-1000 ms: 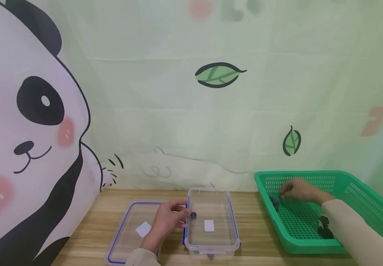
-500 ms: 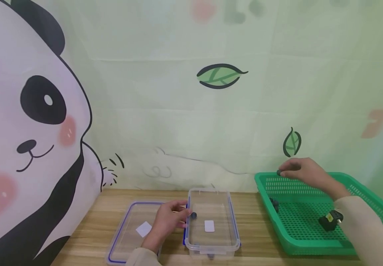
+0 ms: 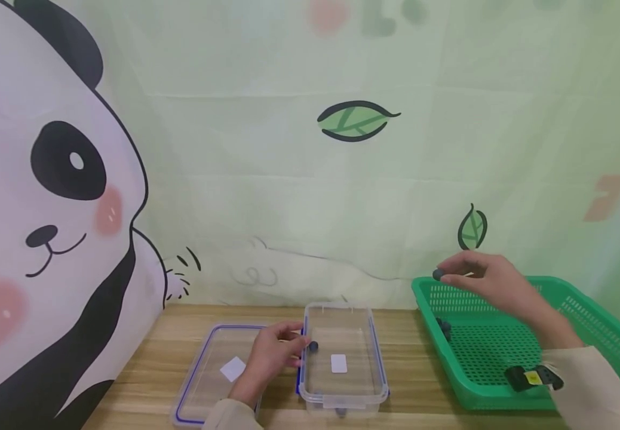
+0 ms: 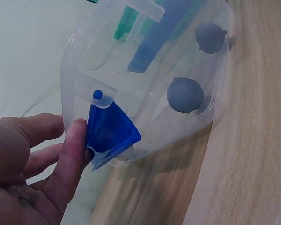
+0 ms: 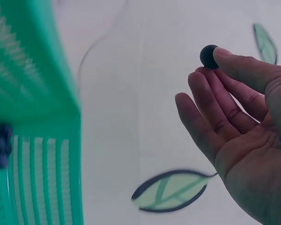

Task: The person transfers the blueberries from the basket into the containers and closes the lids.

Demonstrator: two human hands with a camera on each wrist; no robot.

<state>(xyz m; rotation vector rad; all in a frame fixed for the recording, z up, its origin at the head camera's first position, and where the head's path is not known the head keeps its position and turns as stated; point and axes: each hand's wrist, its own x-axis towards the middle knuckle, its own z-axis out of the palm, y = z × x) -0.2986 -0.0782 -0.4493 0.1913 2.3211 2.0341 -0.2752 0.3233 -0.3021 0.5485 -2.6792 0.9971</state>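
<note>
From my head, I see my right hand holding a small, round, dark-blue berry near the far left corner of a green perforated plastic basket; my left hand is at a clear rectangular plastic box.

At my left wrist, my fingers touch its blue plastic latch; whether they grip, I cannot tell. Rounded blue-grey berries lie inside.

At my right wrist, thumb and fingertips pinch the berry.

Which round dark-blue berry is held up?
The round dark-blue berry pinched by the right hand; others lie inside the clear plastic box or green plastic basket.
</note>
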